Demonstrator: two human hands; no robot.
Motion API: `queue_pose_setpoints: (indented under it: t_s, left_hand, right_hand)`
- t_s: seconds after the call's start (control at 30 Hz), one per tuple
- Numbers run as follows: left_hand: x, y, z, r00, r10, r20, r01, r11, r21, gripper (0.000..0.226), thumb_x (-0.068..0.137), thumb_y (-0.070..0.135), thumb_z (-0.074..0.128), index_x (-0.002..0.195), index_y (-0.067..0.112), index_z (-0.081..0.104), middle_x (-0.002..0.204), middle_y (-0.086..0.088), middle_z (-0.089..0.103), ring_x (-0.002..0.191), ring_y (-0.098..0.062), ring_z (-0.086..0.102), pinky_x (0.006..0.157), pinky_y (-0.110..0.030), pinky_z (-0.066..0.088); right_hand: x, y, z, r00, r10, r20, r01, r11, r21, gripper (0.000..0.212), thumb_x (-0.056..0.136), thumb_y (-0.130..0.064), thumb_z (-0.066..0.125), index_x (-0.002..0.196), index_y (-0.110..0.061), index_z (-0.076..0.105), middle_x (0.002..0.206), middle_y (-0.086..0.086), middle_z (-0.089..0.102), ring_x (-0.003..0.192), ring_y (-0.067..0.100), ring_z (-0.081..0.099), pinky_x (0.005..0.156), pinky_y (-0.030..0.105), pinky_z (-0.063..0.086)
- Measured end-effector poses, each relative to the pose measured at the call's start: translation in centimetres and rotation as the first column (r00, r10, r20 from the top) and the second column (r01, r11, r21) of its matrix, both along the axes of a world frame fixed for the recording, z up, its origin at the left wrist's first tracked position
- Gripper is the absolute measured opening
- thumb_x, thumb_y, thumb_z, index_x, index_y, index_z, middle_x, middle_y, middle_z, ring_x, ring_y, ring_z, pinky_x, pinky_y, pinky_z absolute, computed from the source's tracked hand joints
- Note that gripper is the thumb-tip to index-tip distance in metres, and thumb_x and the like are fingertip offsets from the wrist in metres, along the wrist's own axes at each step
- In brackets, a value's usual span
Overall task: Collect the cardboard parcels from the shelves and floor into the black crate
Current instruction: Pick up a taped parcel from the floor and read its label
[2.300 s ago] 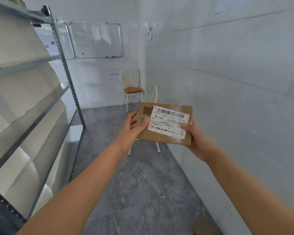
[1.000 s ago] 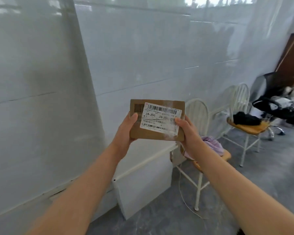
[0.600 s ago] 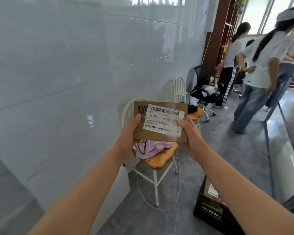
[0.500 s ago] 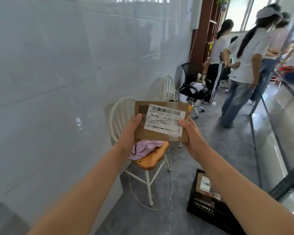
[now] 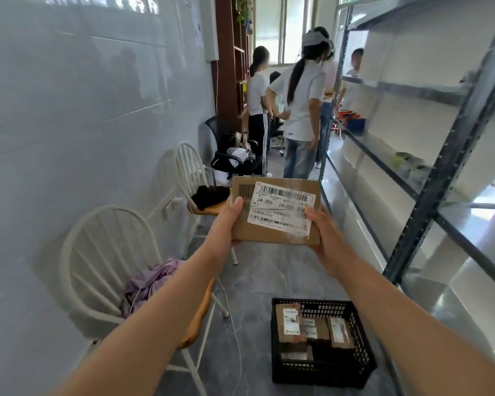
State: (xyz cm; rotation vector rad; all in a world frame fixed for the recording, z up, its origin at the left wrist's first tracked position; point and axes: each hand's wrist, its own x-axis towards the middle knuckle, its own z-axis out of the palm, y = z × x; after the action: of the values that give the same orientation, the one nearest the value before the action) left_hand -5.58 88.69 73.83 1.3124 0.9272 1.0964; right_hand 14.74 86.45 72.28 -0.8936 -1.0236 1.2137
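A white chair (image 5: 106, 252) draped with purple cloth (image 5: 152, 281) is seen against the tiled wall at left. A thin white cord (image 5: 233, 321) is trailed across the floor beside its legs, and a foot could be caught in it, it is judged, if a step is taken toward the crate without a glance down.

At centre, a flat cardboard parcel (image 5: 275, 212) is held up in front of the wearer, well above the floor. Its left edge is gripped by the left hand (image 5: 226, 224), with the thumb laid on the labelled face and the fingers hidden behind. Its right edge is gripped likewise by the right hand (image 5: 323, 232).

The black crate (image 5: 320, 372) is set on the floor below and slightly to the right, with several parcels (image 5: 289, 324) already packed inside. Were the held parcel released from this height, it could be bounced off the rim or the packed boxes and thrown onto the floor. Metal shelving (image 5: 443, 167) is stood close at right, where an elbow could be knocked.
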Motion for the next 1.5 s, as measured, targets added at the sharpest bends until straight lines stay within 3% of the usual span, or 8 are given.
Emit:
queue_pose_setpoints:
  t_s: [0.17,0.37,0.63,0.73,0.83,0.93,1.2,1.5]
  left_hand:
    - [4.0,5.0,-1.1,0.995,-0.098,0.006,0.098,0.994,-0.042,0.043,0.085,0.060,0.043,0.117,0.036,0.059,0.103,0.011,0.073,0.087,-0.003,0.068,0.080,-0.031,0.051]
    - [9.6,10.5,-3.5,0.984,-0.176,-0.003,0.175,0.982,-0.074,0.049,0.077,0.069,0.044,0.117,0.043,0.057,0.108,0.014,0.071,0.089,0.000,0.068,0.074,-0.029,0.045]
    - [18.8,19.1,-8.1,0.977,-0.213,0.021,0.213,0.962,-0.171,0.050,0.079,0.067,0.045,0.121,0.043,0.055,0.120,0.012,0.066,0.112,-0.008,0.062,0.099,-0.039,0.039]
    - [22.4,22.0,-10.4,0.986,-0.166,0.033,0.169,0.959,-0.228,0.043,0.084,0.059,0.043,0.120,0.039,0.056,0.117,0.015,0.068,0.112,-0.004,0.060,0.105,-0.036,0.036]
    - [25.0,23.9,-13.0,0.988,-0.152,0.016,0.151,0.950,-0.272,0.032,0.094,0.048,0.036,0.118,0.037,0.055,0.112,0.017,0.069,0.102,0.003,0.062,0.092,-0.025,0.041]
    - [26.8,25.1,-16.0,0.987,-0.161,-0.010,0.148,0.924,-0.353,0.035,0.098,0.046,0.032,0.126,0.035,0.050,0.118,0.014,0.066,0.106,-0.001,0.060,0.099,-0.029,0.041]
    - [30.2,28.3,-29.1,0.950,-0.277,-0.145,0.151,0.813,-0.562,0.097,0.064,0.081,0.048,0.147,0.038,0.020,0.145,0.005,0.045,0.131,-0.020,0.044,0.113,-0.049,0.030]
    - [31.6,27.2,-54.6,0.912,-0.374,-0.166,0.157,0.694,-0.703,0.085,0.072,0.075,0.050,0.143,0.054,0.008,0.141,0.013,0.044,0.116,-0.012,0.054,0.093,-0.039,0.050]
  right_hand:
    - [3.3,2.6,-0.8,0.994,-0.108,0.004,0.108,0.994,-0.018,0.061,0.078,-0.044,0.063,0.132,-0.019,0.050,0.117,0.006,0.068,0.107,0.024,0.065,0.081,0.034,0.057]
    - [8.4,6.8,-2.7,0.984,-0.175,-0.009,0.175,0.983,-0.065,0.065,0.079,-0.048,0.060,0.134,-0.017,0.047,0.125,0.011,0.063,0.112,0.024,0.063,0.088,0.037,0.054]
    - [18.3,15.5,-6.5,0.989,-0.135,0.064,0.145,0.973,-0.181,0.068,0.079,-0.052,0.060,0.138,-0.024,0.043,0.126,0.005,0.063,0.116,0.022,0.060,0.100,0.042,0.046]
    - [21.9,18.7,-8.4,0.986,-0.099,0.137,0.133,0.955,-0.265,0.061,0.083,-0.055,0.054,0.137,-0.031,0.042,0.124,-0.001,0.064,0.114,0.018,0.061,0.088,0.037,0.051]
    - [24.6,20.8,-10.9,0.982,-0.078,0.173,0.133,0.932,-0.337,0.047,0.090,-0.051,0.047,0.133,-0.033,0.045,0.116,-0.006,0.068,0.103,0.010,0.065,0.068,0.023,0.054]
    - [26.3,22.1,-14.0,0.984,-0.060,0.166,0.127,0.894,-0.429,0.042,0.094,-0.046,0.041,0.132,-0.030,0.047,0.118,-0.002,0.067,0.106,0.015,0.063,0.080,0.033,0.053]
    - [29.7,24.5,-27.2,0.985,-0.074,0.153,0.155,0.765,-0.626,0.041,0.095,-0.044,0.038,0.130,-0.025,0.049,0.118,0.001,0.066,0.106,0.019,0.062,0.087,0.038,0.051]
    - [33.6,23.0,-54.1,0.984,0.081,0.157,0.078,0.599,-0.797,0.044,0.087,-0.051,0.040,0.127,-0.035,0.048,0.102,-0.009,0.073,0.089,0.012,0.071,0.061,0.028,0.057]
